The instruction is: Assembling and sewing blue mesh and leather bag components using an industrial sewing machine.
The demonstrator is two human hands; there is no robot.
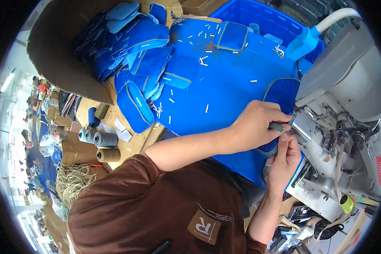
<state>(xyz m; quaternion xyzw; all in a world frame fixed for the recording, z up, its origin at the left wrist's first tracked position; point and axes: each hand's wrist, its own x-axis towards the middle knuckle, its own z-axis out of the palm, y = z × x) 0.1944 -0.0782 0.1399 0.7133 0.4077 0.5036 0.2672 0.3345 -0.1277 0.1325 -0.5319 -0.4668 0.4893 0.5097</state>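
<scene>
Beneath my hands, at the edge of the sewing machine, lies the blue fabric piece with its grey border, long axis running away from me and slightly to the right. My left hand lies over its middle, the closer of the two to its far end, thumb and fingers pinched on a small grey-green strip; my right hand is by the near end, fingertips drawn together, though I cannot tell what is between them. Metal machine parts stand just to the right of both. Around the piece: the blue desk, strewn with short white strips, and a bordered blue pad near its far side. Beyond: a blue plastic bin with pale blue pieces inside. To the left: a heap of blue pads beside curved brown cardboard; nearer me, thread spools on a wooden surface
</scene>
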